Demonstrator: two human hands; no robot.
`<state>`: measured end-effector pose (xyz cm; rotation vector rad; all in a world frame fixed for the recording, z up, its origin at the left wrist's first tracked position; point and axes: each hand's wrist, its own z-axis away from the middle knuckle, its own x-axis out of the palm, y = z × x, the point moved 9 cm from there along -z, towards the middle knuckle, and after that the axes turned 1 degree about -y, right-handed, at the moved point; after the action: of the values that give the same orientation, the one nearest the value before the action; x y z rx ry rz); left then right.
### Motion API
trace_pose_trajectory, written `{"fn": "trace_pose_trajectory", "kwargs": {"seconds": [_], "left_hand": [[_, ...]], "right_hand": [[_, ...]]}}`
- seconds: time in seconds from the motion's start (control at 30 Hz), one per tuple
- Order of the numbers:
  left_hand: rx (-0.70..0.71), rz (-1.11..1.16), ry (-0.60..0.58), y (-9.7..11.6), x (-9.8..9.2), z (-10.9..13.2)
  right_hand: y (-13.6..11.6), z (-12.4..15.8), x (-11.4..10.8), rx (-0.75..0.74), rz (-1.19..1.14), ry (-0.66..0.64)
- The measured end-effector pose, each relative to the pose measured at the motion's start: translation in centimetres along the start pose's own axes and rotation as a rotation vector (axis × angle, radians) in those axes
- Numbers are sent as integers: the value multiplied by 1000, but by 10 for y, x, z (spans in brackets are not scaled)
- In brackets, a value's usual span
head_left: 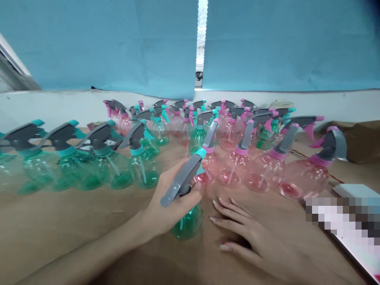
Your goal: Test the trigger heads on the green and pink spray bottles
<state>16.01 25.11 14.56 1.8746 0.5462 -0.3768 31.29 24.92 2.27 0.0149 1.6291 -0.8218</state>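
My left hand (175, 194) is wrapped round the neck of a green spray bottle (187, 225) with a grey trigger head and a turquoise nozzle. That bottle stands near the front middle of the table, its nozzle tilted up and away from me. To its right, my right hand (243, 225) rests low over the tabletop, fingers spread and holding nothing. Just beyond the hands is a row of pink spray bottles (233, 168) on the right. Another row, of green spray bottles (145, 170), runs off to the left.
Behind these rows, several more pink and green spray bottles (197, 136) stand close together on the brown table (118, 225). A pale box (356, 190) and a partly blurred-out device lie at the right edge. Blue cloth (118, 43) hangs at the back.
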Motion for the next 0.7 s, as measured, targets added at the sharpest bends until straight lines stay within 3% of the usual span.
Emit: {"fn": "trace_pose_trajectory", "kwargs": {"seconds": [0.37,0.7], "left_hand": [[52,-117,40,-10,2,-2],[128,-41,72,-8,4,-5]], "right_hand": [[5,1,3,11,-23,11],[4,3,3,21,-6,-12]]}}
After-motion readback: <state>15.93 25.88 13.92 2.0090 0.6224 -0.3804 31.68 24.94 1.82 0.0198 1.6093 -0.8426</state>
